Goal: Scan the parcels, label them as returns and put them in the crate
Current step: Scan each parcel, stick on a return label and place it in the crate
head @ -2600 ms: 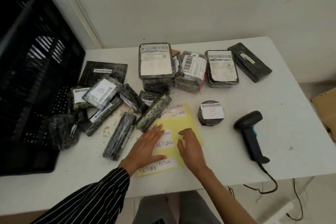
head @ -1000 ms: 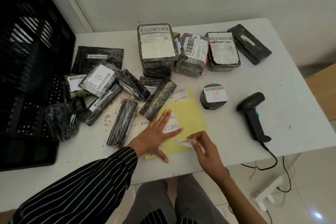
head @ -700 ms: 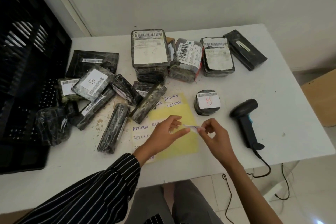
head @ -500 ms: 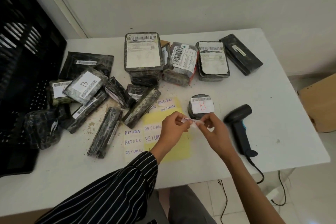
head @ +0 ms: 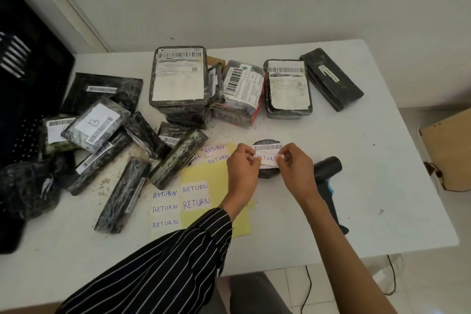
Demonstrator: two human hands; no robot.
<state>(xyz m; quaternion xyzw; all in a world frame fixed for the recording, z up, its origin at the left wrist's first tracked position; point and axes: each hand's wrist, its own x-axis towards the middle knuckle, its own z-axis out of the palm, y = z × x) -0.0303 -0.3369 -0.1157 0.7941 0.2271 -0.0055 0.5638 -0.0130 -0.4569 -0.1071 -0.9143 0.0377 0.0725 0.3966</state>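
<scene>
While a striped sleeve (head: pixel 158 270) crosses the lower middle of the frame, the yellow sheet (head: pixel 204 173) of RETURN stickers lies just above it on the white table (head: pixel 382 160). At centre, the left hand (head: pixel 242 164) and right hand (head: pixel 294 164) each pinch one end of a RETURN label (head: pixel 266 159) over the round parcel (head: pixel 267 173); whether it touches is unclear. The scanner (head: pixel 328 166) lies just right. More parcels (head: pixel 178 74) fill the upper middle and left, beside the black crate (head: pixel 30 64) at upper left.
</scene>
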